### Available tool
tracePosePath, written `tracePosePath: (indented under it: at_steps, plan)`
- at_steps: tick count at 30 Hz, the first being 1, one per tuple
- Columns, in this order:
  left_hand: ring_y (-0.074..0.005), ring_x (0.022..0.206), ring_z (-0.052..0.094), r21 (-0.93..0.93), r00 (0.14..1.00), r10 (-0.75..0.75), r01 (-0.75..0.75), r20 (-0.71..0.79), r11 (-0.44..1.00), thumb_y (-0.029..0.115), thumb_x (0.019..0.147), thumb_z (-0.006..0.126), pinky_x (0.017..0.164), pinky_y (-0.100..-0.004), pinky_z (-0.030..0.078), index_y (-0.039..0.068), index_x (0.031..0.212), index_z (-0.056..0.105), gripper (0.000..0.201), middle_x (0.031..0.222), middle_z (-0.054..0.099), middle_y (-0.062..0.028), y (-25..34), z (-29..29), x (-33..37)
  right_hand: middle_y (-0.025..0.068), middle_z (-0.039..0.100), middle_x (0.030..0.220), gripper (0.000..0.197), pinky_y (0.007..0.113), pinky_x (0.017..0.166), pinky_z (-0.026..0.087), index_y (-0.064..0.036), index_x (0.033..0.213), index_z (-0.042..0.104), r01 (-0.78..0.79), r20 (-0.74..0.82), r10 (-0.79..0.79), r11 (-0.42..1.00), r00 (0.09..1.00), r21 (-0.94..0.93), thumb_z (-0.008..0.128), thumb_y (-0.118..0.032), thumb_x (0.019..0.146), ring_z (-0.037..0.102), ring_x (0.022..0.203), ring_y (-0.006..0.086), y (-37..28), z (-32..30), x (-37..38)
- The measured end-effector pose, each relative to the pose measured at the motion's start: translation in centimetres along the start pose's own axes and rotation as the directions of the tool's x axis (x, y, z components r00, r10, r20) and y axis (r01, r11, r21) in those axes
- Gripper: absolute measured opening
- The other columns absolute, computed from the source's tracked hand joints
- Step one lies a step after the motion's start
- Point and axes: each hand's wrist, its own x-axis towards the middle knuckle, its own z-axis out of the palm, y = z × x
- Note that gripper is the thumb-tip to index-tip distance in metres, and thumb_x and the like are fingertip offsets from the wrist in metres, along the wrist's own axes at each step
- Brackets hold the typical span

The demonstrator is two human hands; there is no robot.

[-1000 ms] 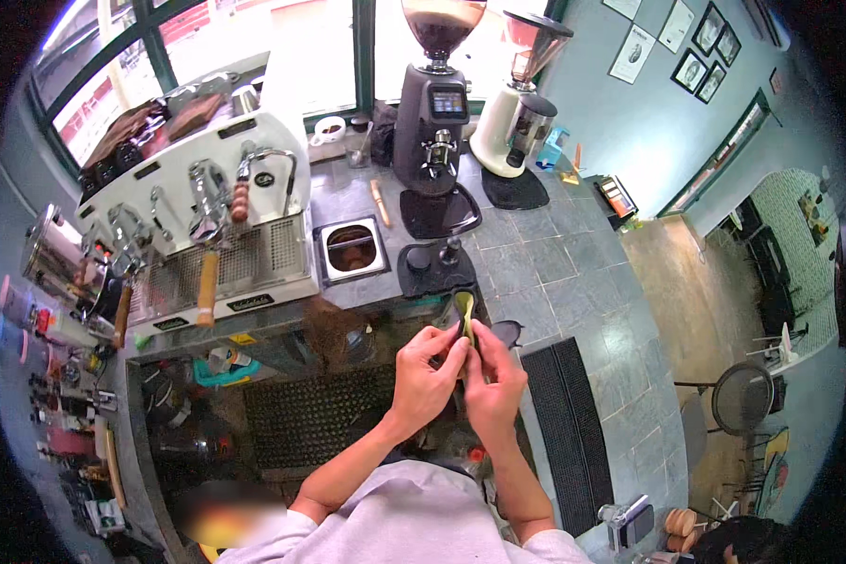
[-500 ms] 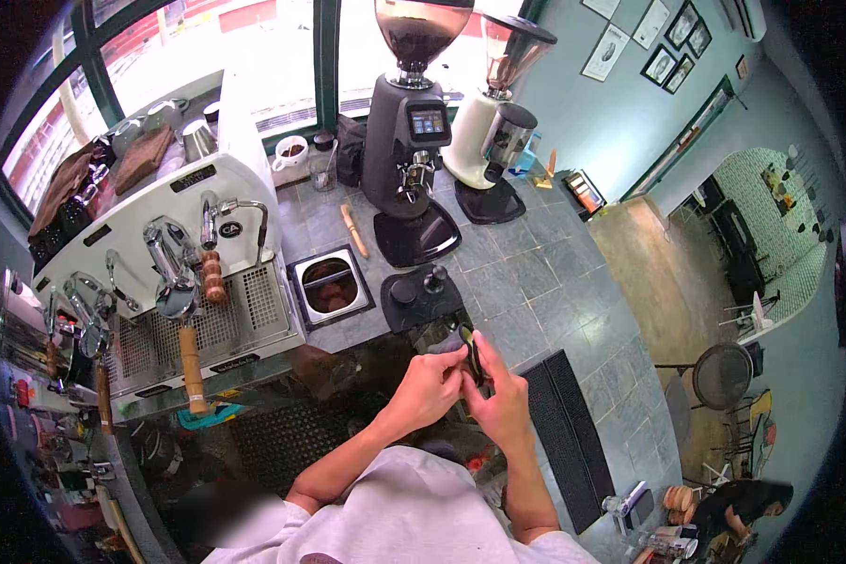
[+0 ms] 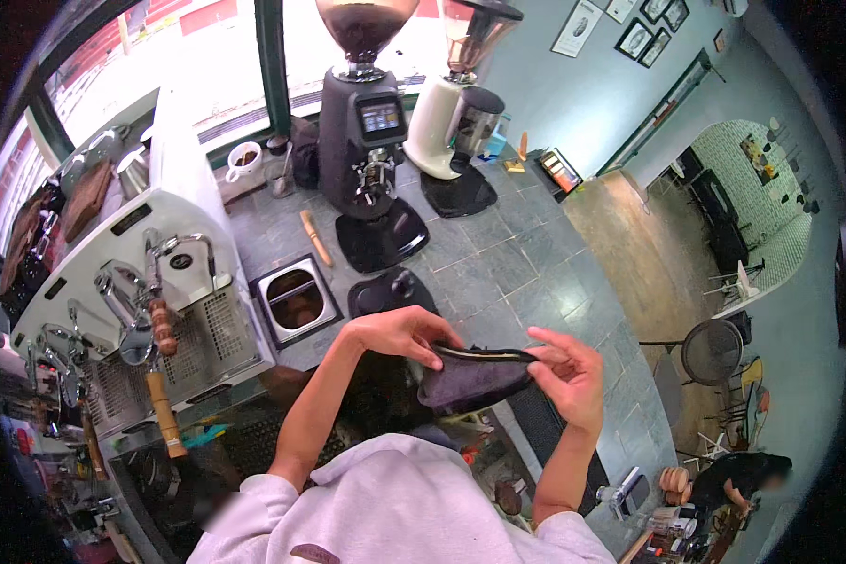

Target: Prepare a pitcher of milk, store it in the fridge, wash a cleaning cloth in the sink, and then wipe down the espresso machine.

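In front of my chest, a dark purplish-black cloth piece (image 3: 475,383) hangs stretched between my two hands. Its upper edge is a black band with a thin pale stripe; whether it is a pouch or another cloth item I cannot make out. My left hand (image 3: 399,335) pinches the band's left end between thumb and fingers. At the other end, my right hand (image 3: 571,378) grips the corner with thumb and forefinger, its other fingers partly spread. Just beyond my left hand lies a black tamping mat (image 3: 371,296) with a tamper on it, partly covered by that hand.
On the left stands a white espresso machine (image 3: 202,221) with wooden-handled portafilters. A metal knock box (image 3: 296,303) is set into the grey tiled counter (image 3: 517,273). Black (image 3: 352,141) and white (image 3: 432,127) grinders stand behind. A black mat (image 3: 536,428) lies right; another person (image 3: 738,493) is farther right.
My hands have drawn apart from close together, spreading the dark cloth between them. My view has shifted, so the machine and grinders sit further left.
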Motion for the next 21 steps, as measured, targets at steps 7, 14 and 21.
tracePosePath:
  at_steps: [7, 14, 21]
  plan:
    - [-0.0037, 0.083, 0.061, 0.258, 0.821, 0.149, -0.002, -0.551, 0.966, 0.004, 0.084, 0.082, 0.071, -0.0214, 0.05, -0.003, 0.099, 0.072, 0.02, 0.089, 0.068, 0.0025, 5.1, -3.4, 6.3, 0.0103, 0.075, 0.108, 0.04, 0.025, 0.084, 0.052, -0.0042, 0.13, 0.068, -0.018, -0.155, -0.022, 0.968, 0.988, -0.249, 0.061, 0.007, 0.092, 0.067, 0.097, 0.0105, 3.3, -8.4, 6.0]
    - [-0.0082, 0.081, 0.062, 0.432, 0.615, 0.387, -0.083, -0.687, 0.898, 0.002, 0.08, 0.083, 0.071, -0.0238, 0.05, 0.002, 0.1, 0.077, 0.021, 0.092, 0.069, -0.0024, 8.9, -4.3, 14.1, 0.0082, 0.075, 0.108, 0.022, 0.028, 0.089, 0.052, -0.0025, 0.115, 0.072, 0.177, -0.252, -0.282, 0.912, 0.926, -0.37, 0.063, 0.001, 0.096, 0.069, 0.099, 0.0164, 6.9, -13.8, 13.9]
    - [-0.0227, 0.087, 0.065, 0.709, 0.593, 0.566, 0.011, -0.573, 0.705, -0.002, 0.072, 0.082, 0.076, -0.0319, 0.052, 0.007, 0.105, 0.079, 0.034, 0.092, 0.067, -0.0079, 1.1, -0.8, 18.1, 0.0048, 0.063, 0.091, 0.016, 0.029, 0.075, 0.049, -0.0044, 0.106, 0.074, 0.15, -0.278, -0.355, 0.815, 0.893, -0.559, 0.065, 0.0, 0.093, 0.063, 0.079, 0.0161, 15.3, -17.6, 14.5]
